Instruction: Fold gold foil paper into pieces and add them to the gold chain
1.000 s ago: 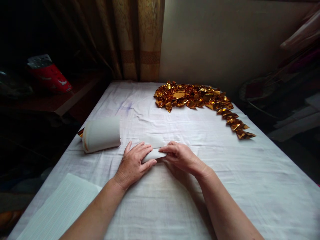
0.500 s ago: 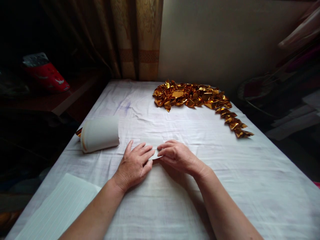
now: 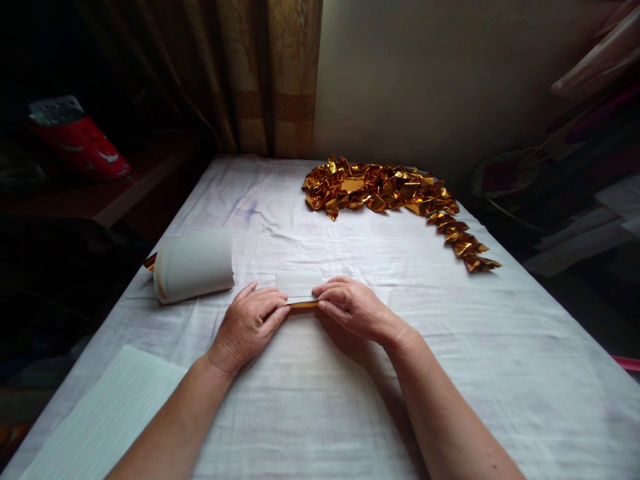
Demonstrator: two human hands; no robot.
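Observation:
A small sheet of paper [image 3: 299, 285], white on top with a gold edge showing along its near fold, lies flat on the white tablecloth [image 3: 350, 400]. My left hand [image 3: 249, 325] presses its left end with fingers extended and close together. My right hand [image 3: 353, 308] presses the right end, fingers stretched toward the left. Both hands lie flat on the folded paper.
A curled stack of white-backed sheets [image 3: 194, 266] lies to the left. A long heap of folded gold foil pieces [image 3: 390, 197] curves along the far right. A white ribbed sheet [image 3: 105, 420] sits at the near left corner. A curtain [image 3: 250, 73] hangs behind; a red object [image 3: 75, 137] rests on a dark shelf.
The paper has been folded flatter, its gold edge now showing at the near side. Both hands slid apart slightly along the fold, with my left hand moving leftward.

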